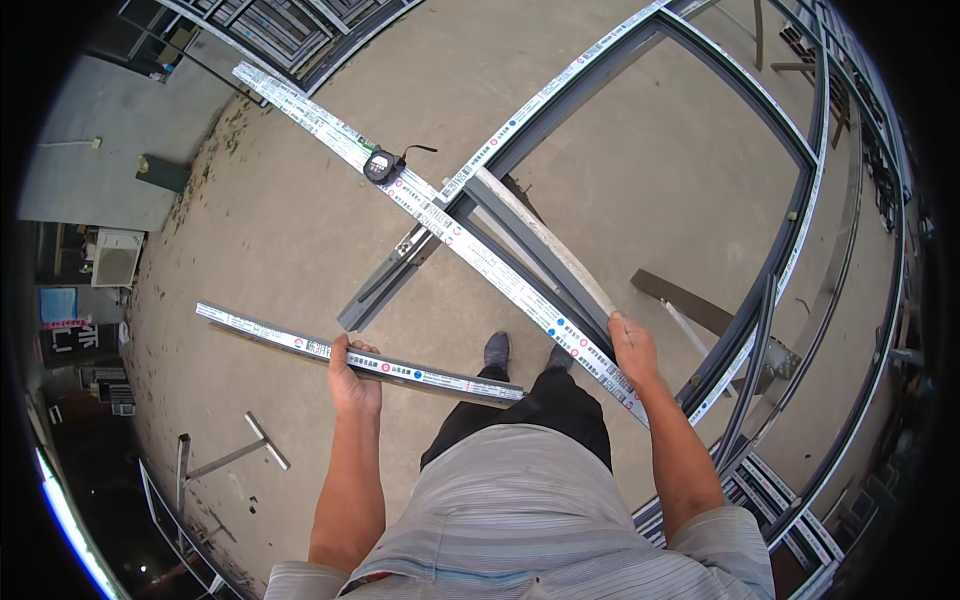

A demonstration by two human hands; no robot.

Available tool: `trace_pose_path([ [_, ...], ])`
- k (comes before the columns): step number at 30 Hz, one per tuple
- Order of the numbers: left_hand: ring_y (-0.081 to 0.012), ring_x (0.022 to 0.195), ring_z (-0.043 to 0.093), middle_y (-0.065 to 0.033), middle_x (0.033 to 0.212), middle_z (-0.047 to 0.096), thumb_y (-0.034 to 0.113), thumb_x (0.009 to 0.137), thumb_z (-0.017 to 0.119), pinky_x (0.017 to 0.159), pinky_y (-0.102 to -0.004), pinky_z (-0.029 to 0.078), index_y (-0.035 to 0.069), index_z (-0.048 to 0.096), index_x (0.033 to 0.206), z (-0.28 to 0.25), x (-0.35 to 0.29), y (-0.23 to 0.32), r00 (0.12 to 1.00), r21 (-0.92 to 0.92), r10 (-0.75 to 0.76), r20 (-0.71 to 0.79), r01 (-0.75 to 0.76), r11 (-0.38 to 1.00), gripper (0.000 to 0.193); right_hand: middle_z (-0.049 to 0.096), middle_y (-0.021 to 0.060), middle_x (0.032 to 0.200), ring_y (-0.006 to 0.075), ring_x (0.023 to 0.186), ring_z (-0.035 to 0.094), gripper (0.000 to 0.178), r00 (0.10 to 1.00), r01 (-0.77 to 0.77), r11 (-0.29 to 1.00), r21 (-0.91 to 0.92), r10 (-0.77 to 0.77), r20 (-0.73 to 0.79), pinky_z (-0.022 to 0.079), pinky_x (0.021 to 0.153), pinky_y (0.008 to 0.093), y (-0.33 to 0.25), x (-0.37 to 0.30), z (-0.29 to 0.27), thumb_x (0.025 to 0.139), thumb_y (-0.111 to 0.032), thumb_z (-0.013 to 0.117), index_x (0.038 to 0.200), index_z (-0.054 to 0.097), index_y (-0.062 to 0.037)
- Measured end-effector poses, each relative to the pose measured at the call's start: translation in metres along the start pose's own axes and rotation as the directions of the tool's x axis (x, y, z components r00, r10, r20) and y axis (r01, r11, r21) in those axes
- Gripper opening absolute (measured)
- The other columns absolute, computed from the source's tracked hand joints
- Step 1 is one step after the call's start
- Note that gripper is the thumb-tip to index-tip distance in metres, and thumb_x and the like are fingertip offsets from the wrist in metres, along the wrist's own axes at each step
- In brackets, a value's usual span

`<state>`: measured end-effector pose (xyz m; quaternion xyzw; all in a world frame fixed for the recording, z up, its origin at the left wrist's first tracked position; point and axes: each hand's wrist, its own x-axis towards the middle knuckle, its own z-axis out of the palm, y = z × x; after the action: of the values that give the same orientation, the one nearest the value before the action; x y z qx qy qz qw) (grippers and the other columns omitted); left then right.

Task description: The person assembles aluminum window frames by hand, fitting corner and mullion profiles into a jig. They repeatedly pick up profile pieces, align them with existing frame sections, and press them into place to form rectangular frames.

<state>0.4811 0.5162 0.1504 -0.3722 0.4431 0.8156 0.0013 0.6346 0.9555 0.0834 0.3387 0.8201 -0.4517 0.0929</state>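
Observation:
My left hand [355, 382] is closed around a short dark metal profile [270, 337] covered with printed white film, held level in front of my legs. My right hand [634, 350] grips the near end of a grey bar with a whitish edge [550, 245], which slants away to the upper left. Just left of that bar runs a long film-covered profile [500, 277], its near end passing by my right forearm. On this long profile sits a black tape measure [379, 167]. The far end of the grey bar lies against the corner of a large window frame [575, 78].
More frames [290, 40] stand at the upper left. A metal stand [225, 462] is on the floor at the lower left. Beyond the large frame at right are a brown board [685, 302] and long rails [845, 270]. A grey wall [95, 150] borders the left.

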Motion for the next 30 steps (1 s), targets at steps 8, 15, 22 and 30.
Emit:
trace_pose_path([
  [8, -0.0195, 0.077, 0.063, -0.0047, 0.086, 0.063, 0.018, 0.099, 0.077, 0.082, -0.0393, 0.057, 0.008, 0.061, 0.099, 0.006, 0.008, 0.007, 1.000, 0.013, 0.005, 0.020, -0.005, 1.000, 0.018, 0.072, 0.0304, 0.096, 0.0524, 0.095, 0.069, 0.054, 0.992, 0.106, 0.987, -0.118, -0.113, -0.056, 0.052, 0.083, 0.0572, 0.013, -0.001, 0.016, 0.111, -0.050, 0.048, 0.100, 0.075, -0.0051],
  [15, -0.0195, 0.082, 0.063, -0.0039, 0.087, 0.061, 0.020, 0.098, 0.076, 0.086, -0.0404, 0.056, 0.011, 0.060, 0.102, -0.009, 0.022, 0.011, 0.999, 0.026, -0.019, 0.033, 0.018, 0.999, 0.018, 0.072, 0.0299, 0.097, 0.0519, 0.096, 0.069, 0.054, 0.995, 0.056, 0.996, -0.076, -0.050, 0.085, 0.052, 0.083, 0.0561, 0.002, -0.002, 0.013, 0.112, -0.049, 0.047, 0.100, 0.074, -0.0043],
  [22, -0.0194, 0.074, 0.061, -0.0053, 0.082, 0.061, 0.019, 0.099, 0.076, 0.079, -0.0399, 0.056, 0.010, 0.060, 0.099, -0.001, 0.033, 0.013, 0.996, 0.045, -0.002, 0.091, -0.002, 0.999, 0.017, 0.074, 0.0276, 0.105, 0.0514, 0.101, 0.068, 0.053, 0.993, 0.116, 0.984, -0.139, -0.111, 0.041, 0.051, 0.087, 0.0592, 0.041, 0.001, 0.022, 0.112, -0.051, 0.044, 0.109, 0.075, -0.0081],
  [30, -0.0199, 0.080, 0.062, -0.0023, 0.082, 0.064, 0.023, 0.100, 0.077, 0.084, -0.0381, 0.055, 0.012, 0.061, 0.089, -0.026, 0.054, 0.010, 0.976, 0.214, -0.091, 0.200, 0.048, 0.976, 0.022, 0.077, 0.0226, 0.118, 0.0454, 0.115, 0.069, 0.054, 0.995, -0.013, 0.980, -0.196, 0.033, 0.095, 0.053, 0.102, 0.0573, 0.005, -0.010, 0.002, 0.110, -0.050, 0.040, 0.117, 0.077, -0.0111],
])
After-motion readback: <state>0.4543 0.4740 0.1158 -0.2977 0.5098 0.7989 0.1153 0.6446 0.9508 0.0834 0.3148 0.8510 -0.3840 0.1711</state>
